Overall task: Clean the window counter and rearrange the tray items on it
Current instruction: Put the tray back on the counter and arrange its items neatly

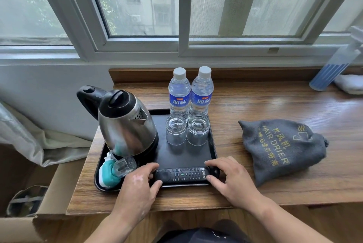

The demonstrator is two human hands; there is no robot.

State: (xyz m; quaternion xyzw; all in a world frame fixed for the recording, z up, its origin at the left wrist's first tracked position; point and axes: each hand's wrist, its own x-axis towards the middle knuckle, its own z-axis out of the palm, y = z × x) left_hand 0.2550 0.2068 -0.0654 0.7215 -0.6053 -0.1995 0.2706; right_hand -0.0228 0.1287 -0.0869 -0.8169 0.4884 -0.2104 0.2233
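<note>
Held the remote (184, 174) by both ends: left hand (137, 182) pinching the left end, right hand (229, 178) pinching the right end, thumbs near, fingers curled over the far side. Lay long-ways from left to right along the near edge of the black tray (213, 144), right between both hands, no closer to one than the other. Probably best moved with both together.

Farther back, saw the kettle (125, 125) on the left and two glasses (175, 131) beside it. Saw two water bottles (179, 93) just behind those. Saw a grey bag (280, 148) off right on the tabletop (255, 101).
</note>
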